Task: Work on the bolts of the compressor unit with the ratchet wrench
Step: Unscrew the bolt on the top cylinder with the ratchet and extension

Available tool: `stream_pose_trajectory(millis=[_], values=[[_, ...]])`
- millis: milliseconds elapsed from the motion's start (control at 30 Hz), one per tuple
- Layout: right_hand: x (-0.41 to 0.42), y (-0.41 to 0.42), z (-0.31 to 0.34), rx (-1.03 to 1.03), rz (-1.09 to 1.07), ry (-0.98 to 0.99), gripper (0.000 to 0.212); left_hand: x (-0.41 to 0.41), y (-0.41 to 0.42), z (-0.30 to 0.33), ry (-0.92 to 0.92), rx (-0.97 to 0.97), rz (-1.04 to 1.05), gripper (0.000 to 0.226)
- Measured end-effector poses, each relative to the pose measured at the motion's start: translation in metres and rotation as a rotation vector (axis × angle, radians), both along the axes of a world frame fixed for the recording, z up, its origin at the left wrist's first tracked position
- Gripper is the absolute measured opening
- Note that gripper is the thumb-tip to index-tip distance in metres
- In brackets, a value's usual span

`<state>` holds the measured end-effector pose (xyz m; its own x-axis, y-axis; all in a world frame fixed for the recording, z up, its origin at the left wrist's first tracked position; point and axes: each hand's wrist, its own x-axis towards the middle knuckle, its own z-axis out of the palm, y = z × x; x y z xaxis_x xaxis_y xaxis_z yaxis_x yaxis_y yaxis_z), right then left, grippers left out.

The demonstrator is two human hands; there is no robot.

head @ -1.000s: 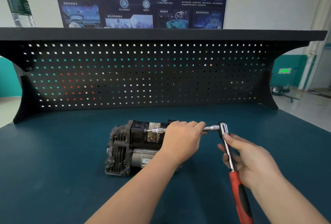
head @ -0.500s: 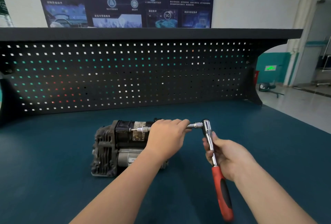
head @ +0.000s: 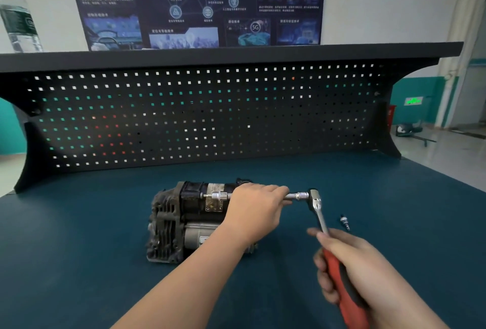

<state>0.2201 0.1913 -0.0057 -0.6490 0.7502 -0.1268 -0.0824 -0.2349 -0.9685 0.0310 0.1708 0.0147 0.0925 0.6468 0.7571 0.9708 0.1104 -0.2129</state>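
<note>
— Gripping what, exactly, was the right hand (head: 349, 273)?

— The red-and-black handle of the ratchet wrench (head: 319, 213). Its fingers were curled round the grip, low at the right of the view, and the chrome shank ran up and away from it to the ratchet head.

— And where did the head sit?

— Just off the right end of the compressor unit (head: 184, 220), joined to a long chrome extension bar (head: 295, 195) that lay level across the top of the unit, pointing left. A socket (head: 218, 195) showed on the bar near the unit's upper middle.

— Was the left hand (head: 256, 210) open?

— No. It lay over the bar and the right part of the unit, fingers bent down round the bar. Whether the socket was seated on a bolt, I could not tell.

— Where was the unit itself?

— Lying on its side on the dark teal workbench (head: 79, 249), near the middle, finned end to the left, well short of the black pegboard (head: 210, 113) at the back.

— Anything else on the bench?

— One small metal bit (head: 344, 222), lying just right of the wrench shank, apart from it. A water bottle (head: 15, 13) stood on the shelf above, at the far left.
</note>
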Motion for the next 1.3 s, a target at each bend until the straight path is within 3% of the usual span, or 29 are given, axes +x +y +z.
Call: stream_pose_trajectory(millis=[233, 433, 500, 600, 667, 867, 1067, 1167, 1200, 1233, 1267, 1300], values=[[-0.001, 0.008, -0.010, 0.005, -0.026, 0.010, 0.022, 0.001, 0.003, 0.002, -0.094, -0.039, 0.026, 0.017], [0.001, 0.007, -0.008, 0.131, -0.001, -0.038, 0.018, -0.006, 0.005, 0.005, -0.158, -0.236, 0.042, 0.031], [0.000, 0.001, 0.022, 0.032, 0.018, 0.030, 0.015, -0.006, 0.004, 0.004, -0.122, -0.295, 0.061, 0.030], [0.006, -0.001, 0.069, -0.155, 0.128, 0.281, 0.045, -0.004, 0.001, -0.001, -0.107, -0.288, 0.063, 0.027], [0.009, 0.002, 0.089, -0.181, 0.182, 0.356, 0.044, -0.003, 0.000, -0.003, -0.105, -0.257, 0.053, 0.026], [0.012, -0.011, 0.044, -0.031, 0.158, 0.142, 0.034, -0.001, 0.006, 0.003, -0.160, -0.150, 0.076, 0.025], [0.018, -0.016, 0.027, 0.006, 0.153, 0.124, 0.012, -0.003, 0.004, 0.006, -0.157, -0.239, 0.056, 0.030], [0.013, -0.022, 0.058, 0.067, 0.259, 0.130, 0.066, -0.003, 0.006, 0.018, -0.123, -0.482, -0.001, 0.033], [0.012, -0.024, 0.064, 0.084, 0.274, 0.138, 0.073, -0.002, 0.007, 0.021, -0.137, -0.519, -0.009, 0.031], [0.016, -0.026, 0.069, 0.127, 0.269, 0.125, 0.062, -0.002, 0.008, 0.023, -0.163, -0.523, -0.012, 0.031], [0.022, -0.024, 0.067, 0.256, 0.237, 0.108, 0.036, -0.002, 0.009, 0.023, -0.175, -0.502, -0.009, 0.032], [0.025, -0.024, 0.069, 0.508, 0.158, 0.051, 0.011, -0.001, 0.009, 0.022, -0.164, -0.471, -0.005, 0.033]])
